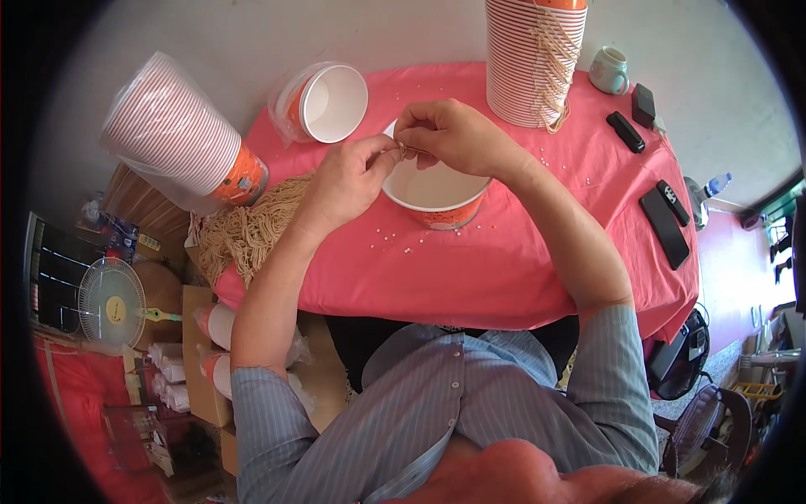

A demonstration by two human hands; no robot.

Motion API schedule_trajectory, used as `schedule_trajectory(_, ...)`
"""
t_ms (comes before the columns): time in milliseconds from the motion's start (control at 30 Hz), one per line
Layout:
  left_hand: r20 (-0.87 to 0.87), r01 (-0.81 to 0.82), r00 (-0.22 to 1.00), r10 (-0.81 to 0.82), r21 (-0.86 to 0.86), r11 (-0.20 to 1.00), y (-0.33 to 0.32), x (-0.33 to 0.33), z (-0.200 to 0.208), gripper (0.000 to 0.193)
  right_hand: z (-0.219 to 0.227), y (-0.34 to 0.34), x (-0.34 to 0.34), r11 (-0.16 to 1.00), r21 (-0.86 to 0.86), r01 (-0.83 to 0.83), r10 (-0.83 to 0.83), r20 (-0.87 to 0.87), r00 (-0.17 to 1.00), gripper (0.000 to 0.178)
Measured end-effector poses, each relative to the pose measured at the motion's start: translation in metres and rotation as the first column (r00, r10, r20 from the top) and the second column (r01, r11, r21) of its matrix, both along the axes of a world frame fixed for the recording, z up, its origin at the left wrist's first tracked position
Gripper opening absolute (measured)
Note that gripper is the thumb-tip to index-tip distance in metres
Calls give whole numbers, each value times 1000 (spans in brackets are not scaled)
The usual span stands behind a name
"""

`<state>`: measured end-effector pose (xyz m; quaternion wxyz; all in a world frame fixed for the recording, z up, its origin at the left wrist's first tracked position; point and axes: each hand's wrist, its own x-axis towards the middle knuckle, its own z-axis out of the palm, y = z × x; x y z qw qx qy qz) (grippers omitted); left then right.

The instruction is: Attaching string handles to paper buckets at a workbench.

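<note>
Over an orange-and-white paper bucket (pixel 445 217) my two hands come together. My left hand (pixel 348 178) is closed, thumb and forefinger pinching a thin tan cord (pixel 402 152). My right hand (pixel 460 137) pinches the same cord from the other side, its fingers bent. The bucket stands upright on the pink tablecloth, its white inside partly hidden by my hands. Left of my left forearm lies a heap of tan cords (pixel 250 225). Small pale beads (pixel 409 250) are scattered on the cloth in front of the bucket.
A bagged bucket stack (pixel 180 130) leans at the left; another bucket (pixel 334 103) lies behind. A tall stack hung with cords (pixel 533 63) stands at the back. On the right are a mug (pixel 608 70), a black phone (pixel 664 227) and other small black items. A fan (pixel 113 307) stands left.
</note>
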<state>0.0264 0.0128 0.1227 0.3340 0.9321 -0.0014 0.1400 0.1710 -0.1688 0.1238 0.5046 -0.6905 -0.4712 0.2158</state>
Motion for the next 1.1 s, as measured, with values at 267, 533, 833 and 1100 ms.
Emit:
schedule_trajectory(267,33,-131,991,127,183,974,-10,-1,0,21,-2,0,5,999,3,-37,37,-124,992,19)
schedule_trajectory(533,150,-160,982,118,314,936,-15,-5,-4,16,-1,0,4,999,5,-49,49,-156,987,19)
schedule_trajectory(833,207,-178,973,106,368,913,-16,-7,-6,15,-4,3,3,999,8,-47,47,-120,992,13)
schedule_trajectory(1100,208,-157,974,90,329,931,-15,-6,-5,14,-6,4,5,1000,8,-28,29,-104,994,12)
